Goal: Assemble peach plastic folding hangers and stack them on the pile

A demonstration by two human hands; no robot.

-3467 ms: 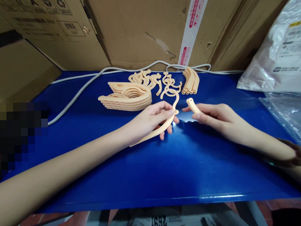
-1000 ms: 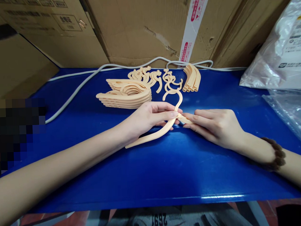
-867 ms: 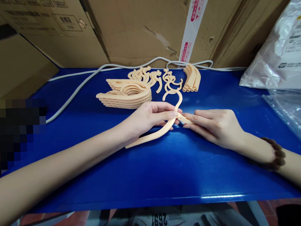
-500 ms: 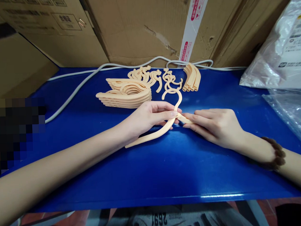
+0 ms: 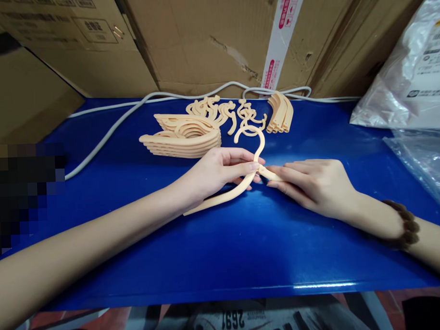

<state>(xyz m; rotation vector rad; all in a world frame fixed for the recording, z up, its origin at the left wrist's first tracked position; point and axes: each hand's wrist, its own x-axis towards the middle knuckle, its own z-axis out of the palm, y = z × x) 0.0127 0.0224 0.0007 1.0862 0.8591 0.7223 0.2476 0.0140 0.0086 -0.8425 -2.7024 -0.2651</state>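
Note:
Over the middle of the blue table, my left hand [image 5: 220,171] pinches a cream plastic clothes hanger [image 5: 231,195] at its centre, just below the hook. The hook curls away from me, and one arm slopes down to the left under my wrist. From the right, my right hand [image 5: 314,183] has its fingers closed round a short hanger arm [image 5: 271,174], whose inner end meets the hanger's centre by my left thumb. The outer end of that arm is hidden in my right hand. How firmly the two parts are joined I cannot tell.
Behind my left hand lies a stack of cream hangers [image 5: 185,142]. Loose hook pieces [image 5: 252,116] and a bundle of curved arm pieces [image 5: 280,112] lie farther back. A white cable [image 5: 111,148] runs before cardboard boxes [image 5: 208,40]; plastic bags [image 5: 401,86] sit right.
The hanger's hook has tipped slightly to the left and away from me. Both hands keep nearly the same place and grip.

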